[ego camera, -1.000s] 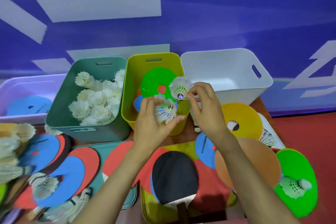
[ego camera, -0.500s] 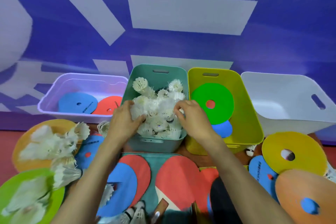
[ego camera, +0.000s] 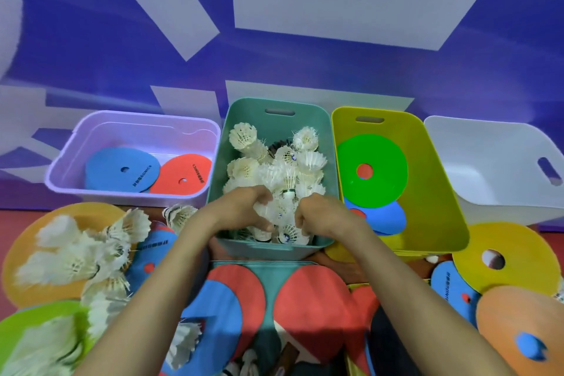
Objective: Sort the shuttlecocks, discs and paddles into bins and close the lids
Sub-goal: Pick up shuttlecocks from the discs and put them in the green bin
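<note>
A teal bin (ego camera: 323,122) at centre holds a heap of white shuttlecocks (ego camera: 274,168). Both my hands are inside its near end. My left hand (ego camera: 241,207) curls round a shuttlecock (ego camera: 268,210) there, and my right hand (ego camera: 323,214) curls its fingers onto the shuttlecocks beside it. The yellow-green bin (ego camera: 436,168) to the right holds a green disc (ego camera: 372,174) over a blue one. The purple bin (ego camera: 137,128) on the left holds a blue disc (ego camera: 122,169) and a red disc (ego camera: 183,175). Red paddles (ego camera: 311,299) lie below my arms on a teal lid (ego camera: 268,278).
A white bin (ego camera: 488,168) stands at far right. Loose shuttlecocks (ego camera: 85,250) lie on orange and green discs at the left. Yellow (ego camera: 518,250), blue (ego camera: 451,287) and orange (ego camera: 518,323) discs lie at the right. A blue wall stands behind the bins.
My hands carried shuttlecocks from over the yellow-green bin into the teal bin, then drew back to its near end and curled. The view has swung left.
</note>
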